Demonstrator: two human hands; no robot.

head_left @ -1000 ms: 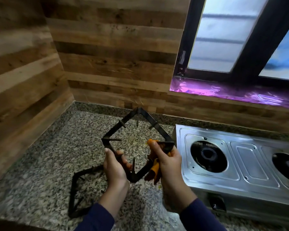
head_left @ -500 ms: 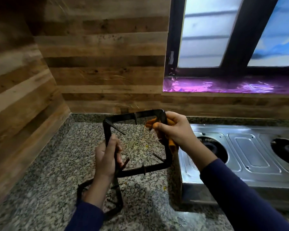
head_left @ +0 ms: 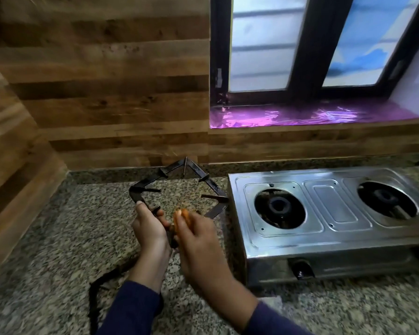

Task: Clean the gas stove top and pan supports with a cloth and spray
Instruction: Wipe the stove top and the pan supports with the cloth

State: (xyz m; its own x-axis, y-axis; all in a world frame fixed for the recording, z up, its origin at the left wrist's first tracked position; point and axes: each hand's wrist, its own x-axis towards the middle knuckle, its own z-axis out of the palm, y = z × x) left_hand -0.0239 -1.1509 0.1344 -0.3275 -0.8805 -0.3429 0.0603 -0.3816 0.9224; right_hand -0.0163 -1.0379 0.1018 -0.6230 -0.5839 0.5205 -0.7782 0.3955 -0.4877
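My left hand (head_left: 148,226) grips the near corner of a black square pan support (head_left: 177,169), holding it tilted above the granite counter (head_left: 58,238). My right hand (head_left: 198,240) is closed on an orange cloth (head_left: 182,215) and presses it against the support's near right bar. A second black pan support (head_left: 99,286) lies flat on the counter under my left forearm, partly hidden. The steel two-burner stove (head_left: 324,238) stands to the right with both burners (head_left: 278,206) bare. No spray bottle is in view.
Wood-panelled walls close the left side and the back. A window with a purple-lined sill (head_left: 300,116) sits above the stove. A stove knob (head_left: 300,272) faces me on the front panel.
The pan support has been turned from square-on to corner-up. My right hand with the cloth moved from the top right corner down to the near bar beside my left hand.
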